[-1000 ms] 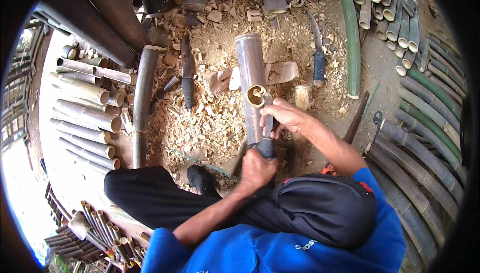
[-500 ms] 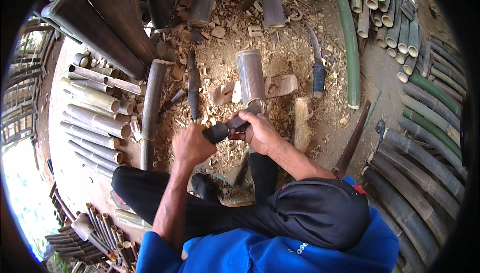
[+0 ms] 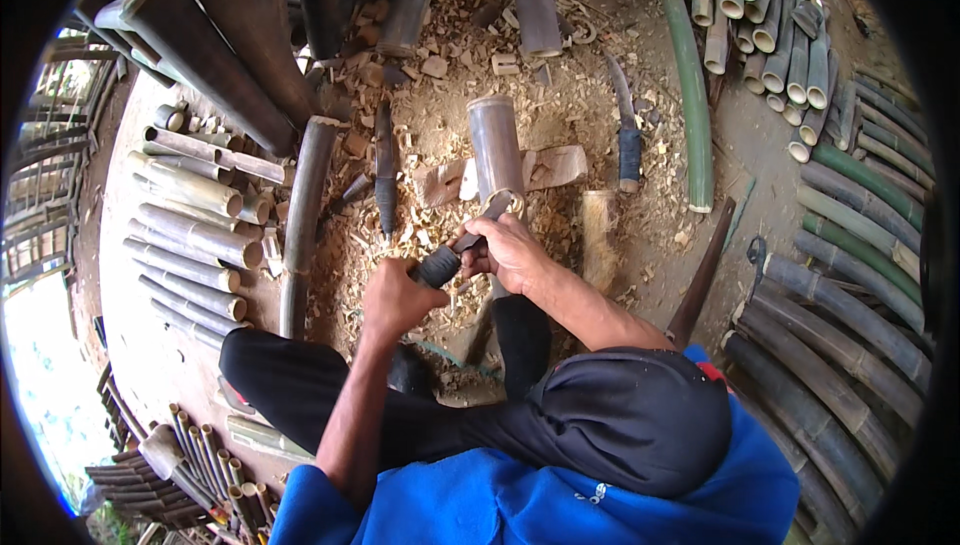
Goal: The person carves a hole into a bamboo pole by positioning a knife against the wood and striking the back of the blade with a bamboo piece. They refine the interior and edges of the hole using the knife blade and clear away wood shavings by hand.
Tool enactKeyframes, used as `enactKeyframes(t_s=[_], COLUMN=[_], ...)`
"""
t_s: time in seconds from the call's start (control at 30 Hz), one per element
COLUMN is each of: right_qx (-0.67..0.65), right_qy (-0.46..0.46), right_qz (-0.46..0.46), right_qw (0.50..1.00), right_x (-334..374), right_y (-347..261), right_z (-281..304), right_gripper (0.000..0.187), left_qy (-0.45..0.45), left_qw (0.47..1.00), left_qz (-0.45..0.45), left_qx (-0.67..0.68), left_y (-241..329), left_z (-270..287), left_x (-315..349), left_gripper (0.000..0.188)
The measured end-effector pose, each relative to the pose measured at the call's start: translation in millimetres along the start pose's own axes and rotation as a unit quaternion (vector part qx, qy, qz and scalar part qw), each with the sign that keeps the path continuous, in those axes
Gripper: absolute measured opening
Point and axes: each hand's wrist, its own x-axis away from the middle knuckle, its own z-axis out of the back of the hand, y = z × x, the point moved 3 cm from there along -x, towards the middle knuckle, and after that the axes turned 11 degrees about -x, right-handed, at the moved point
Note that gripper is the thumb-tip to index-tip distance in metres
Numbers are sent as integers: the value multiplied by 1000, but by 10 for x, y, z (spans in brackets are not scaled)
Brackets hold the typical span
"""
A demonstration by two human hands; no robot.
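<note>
The left hand is closed tight around the dark handle of a knife, fist wrapped fully round it, and the blade runs up and to the right from that grip toward the near end of a short bamboo section. The right hand sits just beyond the left, its fingers curled over the blade's back and the bamboo's cut rim; it looks clamped on both, though the fingers hide exactly where steel meets cane. The bamboo section lies on the ground directly ahead of the two hands, pointing away from the person, its near end touching the right hand. Under and around it spreads a bed of pale wood shavings. To the right of the grip, well apart, a second knife with a dark handle lies on the shavings, and beyond it a long green bamboo pole. Left of the grip, a row of cut bamboo tubes lies stacked side by side. More dark poles lie off to the far right.
</note>
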Motion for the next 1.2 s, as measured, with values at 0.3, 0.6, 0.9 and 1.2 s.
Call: enactKeyframes(t_s=[0.3,0.6,0.9,1.2], right_qx=[-410,-4,645,932], right_qy=[-132,-65,148,-102], right_qz=[-12,88,145,192], right_qw=[902,994,735,291], right_x=[-123,716,517,29], right_y=[93,290,-638,-1497], right_z=[277,412,1175,-135], right_gripper=[24,23,31,18], left_qy=[147,-165,-33,339], left_qw=[862,876,857,866], left_qz=[-152,-395,-470,-282], left_qx=[-461,-220,-209,237], left_y=[1257,586,1808,1511], left_z=[449,-361,-847,-568], left_x=[-160,462,-510,-708], left_gripper=[15,30,83,85])
